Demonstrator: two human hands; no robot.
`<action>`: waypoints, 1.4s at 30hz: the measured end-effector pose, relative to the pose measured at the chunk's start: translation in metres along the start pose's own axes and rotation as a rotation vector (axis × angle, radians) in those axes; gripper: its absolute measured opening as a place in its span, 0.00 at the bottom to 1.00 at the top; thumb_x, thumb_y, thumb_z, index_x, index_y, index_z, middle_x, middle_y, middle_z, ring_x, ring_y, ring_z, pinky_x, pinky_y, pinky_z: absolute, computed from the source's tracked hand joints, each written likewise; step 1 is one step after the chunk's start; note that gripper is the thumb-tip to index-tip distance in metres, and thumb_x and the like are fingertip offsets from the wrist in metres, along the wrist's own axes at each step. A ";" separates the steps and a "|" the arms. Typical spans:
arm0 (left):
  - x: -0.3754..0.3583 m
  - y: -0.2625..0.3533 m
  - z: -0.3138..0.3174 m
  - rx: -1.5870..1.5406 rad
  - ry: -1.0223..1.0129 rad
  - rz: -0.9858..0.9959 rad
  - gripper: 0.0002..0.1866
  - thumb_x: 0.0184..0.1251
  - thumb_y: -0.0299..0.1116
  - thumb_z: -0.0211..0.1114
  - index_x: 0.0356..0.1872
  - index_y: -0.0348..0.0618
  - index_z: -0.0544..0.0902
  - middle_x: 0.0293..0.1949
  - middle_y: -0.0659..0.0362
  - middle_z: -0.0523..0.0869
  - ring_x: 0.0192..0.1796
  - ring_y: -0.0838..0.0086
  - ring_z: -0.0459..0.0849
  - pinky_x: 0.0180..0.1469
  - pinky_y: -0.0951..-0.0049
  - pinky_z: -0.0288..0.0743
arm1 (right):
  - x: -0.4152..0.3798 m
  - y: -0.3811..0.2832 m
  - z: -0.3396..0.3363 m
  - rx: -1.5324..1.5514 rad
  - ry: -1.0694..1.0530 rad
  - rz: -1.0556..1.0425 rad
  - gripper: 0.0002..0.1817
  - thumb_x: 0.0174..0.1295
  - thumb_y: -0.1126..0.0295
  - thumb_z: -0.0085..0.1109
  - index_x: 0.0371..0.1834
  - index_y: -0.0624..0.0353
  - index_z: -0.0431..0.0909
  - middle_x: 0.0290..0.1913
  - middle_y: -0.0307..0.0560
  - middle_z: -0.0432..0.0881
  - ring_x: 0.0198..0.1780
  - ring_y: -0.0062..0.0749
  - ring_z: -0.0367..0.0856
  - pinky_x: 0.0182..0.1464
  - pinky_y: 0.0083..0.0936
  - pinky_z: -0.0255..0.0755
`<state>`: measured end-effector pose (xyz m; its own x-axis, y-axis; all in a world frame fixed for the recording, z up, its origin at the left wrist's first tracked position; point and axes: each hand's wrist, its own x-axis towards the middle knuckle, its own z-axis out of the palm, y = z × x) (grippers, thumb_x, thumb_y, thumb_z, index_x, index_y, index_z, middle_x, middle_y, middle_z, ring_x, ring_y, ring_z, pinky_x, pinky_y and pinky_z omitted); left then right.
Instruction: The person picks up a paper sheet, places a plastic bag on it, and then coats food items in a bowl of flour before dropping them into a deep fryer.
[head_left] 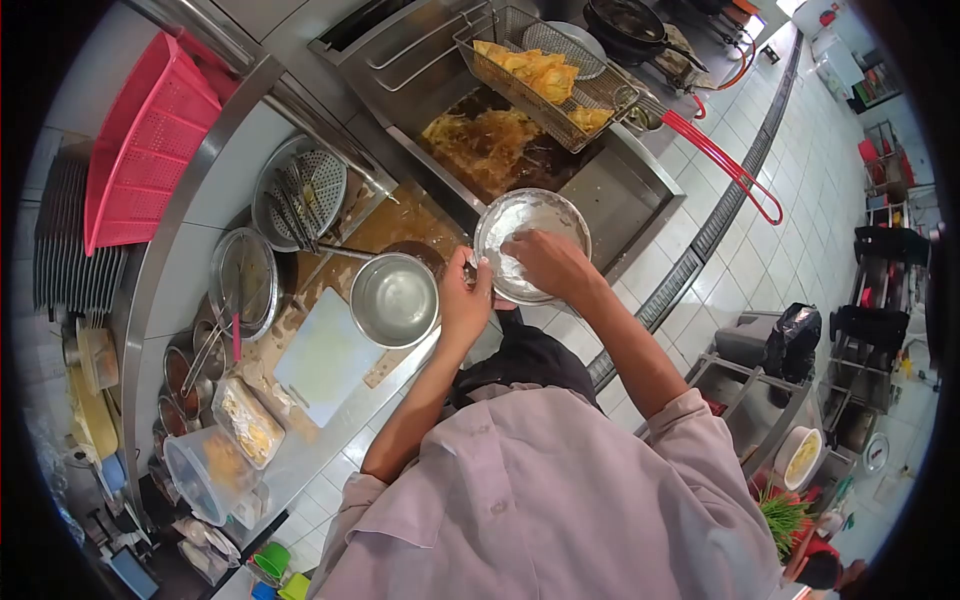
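Note:
A metal bowl (575, 222) with white powder or batter (515, 235) inside is in front of me, near the fryer's edge. At the bowl's left rim, my left hand (466, 297) is closed on it, with white residue on the fingers. My right hand (545, 262) reaches into the bowl. Its fingers are bunched together in the white stuff, and whatever they hold is hidden. Just left of my left hand stands a saucepan (394, 300) of clear liquid. Beyond the bowl, food (480, 145) fries in dark oil.
A wire fry basket (530, 95) with golden fried pieces rests over the fryer, its red handle (715, 150) pointing right. On the left counter are a white cutting board (330, 355), a colander with tongs (300, 195), and plastic containers (248, 425). A pink basket (160, 140) stands farther left.

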<state>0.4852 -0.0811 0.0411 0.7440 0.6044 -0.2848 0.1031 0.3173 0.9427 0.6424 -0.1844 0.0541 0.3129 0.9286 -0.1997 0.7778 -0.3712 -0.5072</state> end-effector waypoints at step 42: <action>-0.008 -0.003 -0.025 -0.049 0.141 -0.001 0.04 0.86 0.30 0.53 0.52 0.41 0.71 0.32 0.62 0.80 0.29 0.80 0.84 0.32 0.68 0.93 | 0.024 -0.030 0.016 -0.101 0.013 0.028 0.08 0.61 0.77 0.59 0.37 0.68 0.87 0.39 0.65 0.88 0.45 0.59 0.91 0.47 0.48 0.85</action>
<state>0.4622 -0.0688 0.0360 0.6436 0.6993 -0.3110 0.0691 0.3516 0.9336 0.6182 -0.1507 0.0509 0.3417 0.9180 -0.2012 0.8195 -0.3959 -0.4143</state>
